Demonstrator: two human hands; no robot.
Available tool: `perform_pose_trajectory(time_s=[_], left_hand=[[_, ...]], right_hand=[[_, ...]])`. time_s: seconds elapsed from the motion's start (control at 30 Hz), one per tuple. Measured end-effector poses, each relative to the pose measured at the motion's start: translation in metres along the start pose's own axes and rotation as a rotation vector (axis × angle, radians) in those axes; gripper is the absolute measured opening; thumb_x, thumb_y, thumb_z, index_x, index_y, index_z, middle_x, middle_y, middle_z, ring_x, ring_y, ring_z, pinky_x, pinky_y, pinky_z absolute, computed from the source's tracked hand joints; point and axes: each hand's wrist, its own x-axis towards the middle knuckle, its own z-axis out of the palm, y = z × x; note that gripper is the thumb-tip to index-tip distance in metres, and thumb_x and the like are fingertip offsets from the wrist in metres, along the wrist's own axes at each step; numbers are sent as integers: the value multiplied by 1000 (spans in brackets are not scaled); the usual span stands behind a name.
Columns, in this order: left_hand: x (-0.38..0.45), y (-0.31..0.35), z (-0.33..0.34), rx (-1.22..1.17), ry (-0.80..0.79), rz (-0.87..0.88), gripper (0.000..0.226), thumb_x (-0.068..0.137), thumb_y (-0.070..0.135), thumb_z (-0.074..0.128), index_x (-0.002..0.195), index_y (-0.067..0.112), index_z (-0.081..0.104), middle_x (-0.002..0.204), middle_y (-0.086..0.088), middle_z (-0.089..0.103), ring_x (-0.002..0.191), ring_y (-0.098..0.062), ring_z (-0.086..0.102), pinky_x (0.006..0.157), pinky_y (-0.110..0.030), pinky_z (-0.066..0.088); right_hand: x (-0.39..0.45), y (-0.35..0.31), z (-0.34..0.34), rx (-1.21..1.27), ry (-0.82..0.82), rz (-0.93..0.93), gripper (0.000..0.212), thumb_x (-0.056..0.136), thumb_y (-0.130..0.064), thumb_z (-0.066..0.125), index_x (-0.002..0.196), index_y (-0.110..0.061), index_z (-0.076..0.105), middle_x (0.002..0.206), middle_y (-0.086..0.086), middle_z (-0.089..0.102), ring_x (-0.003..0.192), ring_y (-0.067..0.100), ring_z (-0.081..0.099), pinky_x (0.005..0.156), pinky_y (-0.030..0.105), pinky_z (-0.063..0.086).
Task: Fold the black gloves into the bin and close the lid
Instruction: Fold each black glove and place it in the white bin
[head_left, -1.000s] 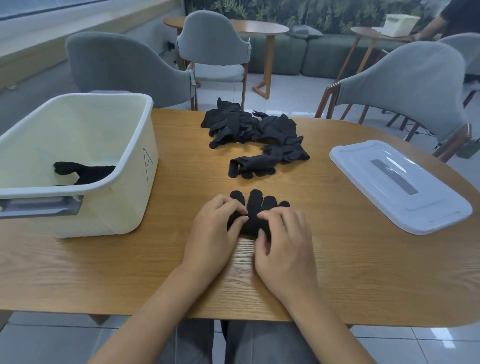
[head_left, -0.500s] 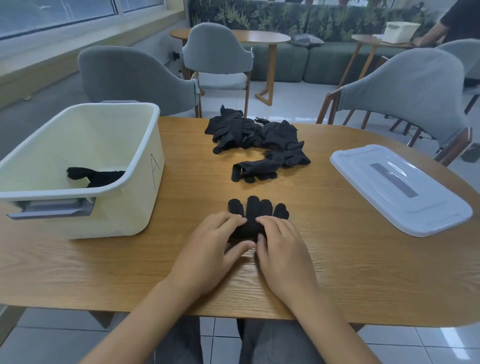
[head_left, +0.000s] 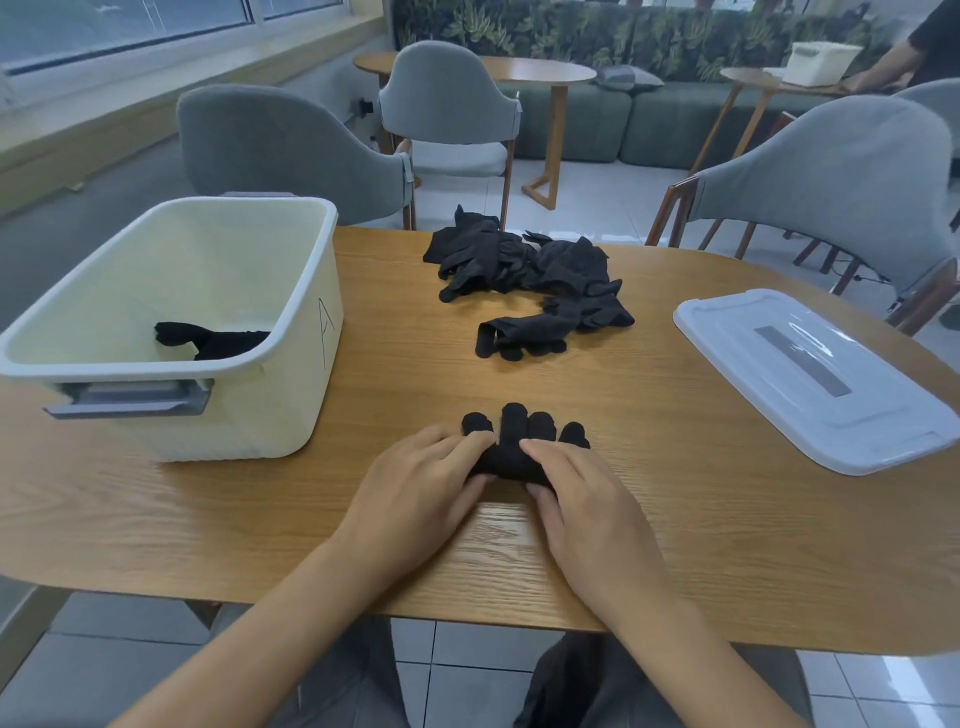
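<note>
A black glove (head_left: 522, 441) lies on the wooden table (head_left: 675, 519) in front of me, its fingertips pointing away. My left hand (head_left: 415, 493) pinches its rolled near edge from the left, thumb under and fingers on top. My right hand (head_left: 587, 504) pinches the same edge from the right. A pile of black gloves (head_left: 524, 270) sits further back at the table's middle. The cream bin (head_left: 291, 332) stands open at the left with a folded black glove (head_left: 213, 340) inside. The white lid (head_left: 810, 374) lies flat on the right.
Grey chairs (head_left: 291, 150) stand behind the table on the left and on the right (head_left: 831, 171). Another table, a sofa and a person with a second bin are far in the background. Bare tabletop lies between the bin, the pile and the lid.
Both hands have rolled the glove's near edge a little further towards its fingertips. The camera has tilted up, so more of the room shows.
</note>
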Motion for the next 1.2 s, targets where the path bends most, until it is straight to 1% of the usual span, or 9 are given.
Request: perform_pose_trajectory(time_s=[0.1, 0.2, 0.33, 0.47, 0.67, 0.8, 0.83, 1.07, 1.2], left_hand=[[6, 2, -4, -56, 3, -65, 27, 97, 38, 57, 120, 23, 60, 90, 9, 66, 83, -10, 59, 61, -28, 50], [18, 4, -8, -98, -7, -107, 23, 100, 40, 54, 120, 30, 58, 87, 20, 55, 78, -3, 50, 62, -20, 39], [39, -3, -14, -130, -78, -136, 20, 101, 44, 52, 111, 31, 62, 84, 20, 52, 81, -4, 48, 65, -26, 36], [64, -15, -15, -34, -247, -182, 31, 98, 51, 55, 112, 28, 68, 96, 10, 54, 95, -10, 47, 73, -30, 40], [100, -17, -20, -66, -447, -222, 36, 93, 43, 67, 125, 25, 62, 120, 3, 56, 113, -17, 53, 93, -34, 48], [120, -10, -22, -85, -643, -248, 38, 96, 31, 66, 132, 22, 58, 123, 1, 63, 112, -20, 57, 94, -36, 50], [124, -9, -21, -82, -681, -249, 38, 96, 30, 66, 132, 21, 58, 121, 0, 64, 111, -20, 58, 93, -36, 50], [138, -2, -18, -68, -757, -234, 28, 95, 19, 66, 122, 13, 60, 107, -2, 60, 100, -21, 57, 83, -32, 46], [131, -5, -18, -144, -740, -268, 32, 95, 19, 67, 126, 16, 61, 107, 0, 61, 98, -17, 56, 89, -32, 49]], right_hand=[[11, 0, -11, 5, -62, 62, 37, 97, -23, 63, 134, -24, 58, 115, -10, 65, 106, 9, 59, 84, 17, 44], [27, -2, -25, 58, -158, 137, 31, 101, -30, 55, 131, -32, 55, 111, -12, 64, 101, 8, 57, 81, 21, 43], [50, 4, -30, 122, -261, 189, 28, 101, -32, 53, 128, -35, 61, 112, -15, 64, 102, 7, 56, 84, 25, 45], [71, 10, -31, -43, -372, 223, 32, 103, -36, 48, 132, -30, 60, 108, -6, 53, 103, 15, 50, 84, 33, 45], [101, 3, -42, -211, -560, 390, 48, 100, -38, 55, 144, -21, 49, 139, 7, 49, 126, 28, 48, 99, 39, 46], [126, -2, -49, -196, -715, 482, 46, 95, -35, 66, 137, -19, 55, 123, 10, 60, 92, 26, 66, 68, 32, 58], [130, -2, -47, -205, -733, 488, 45, 93, -33, 68, 135, -19, 57, 119, 10, 62, 88, 26, 68, 66, 33, 60], [144, -2, -33, -225, -799, 449, 42, 90, -18, 71, 130, -14, 60, 111, 12, 66, 87, 29, 70, 73, 40, 63], [139, -2, -34, -220, -765, 372, 41, 92, -11, 66, 132, -18, 62, 116, 9, 67, 101, 26, 66, 85, 37, 59]])
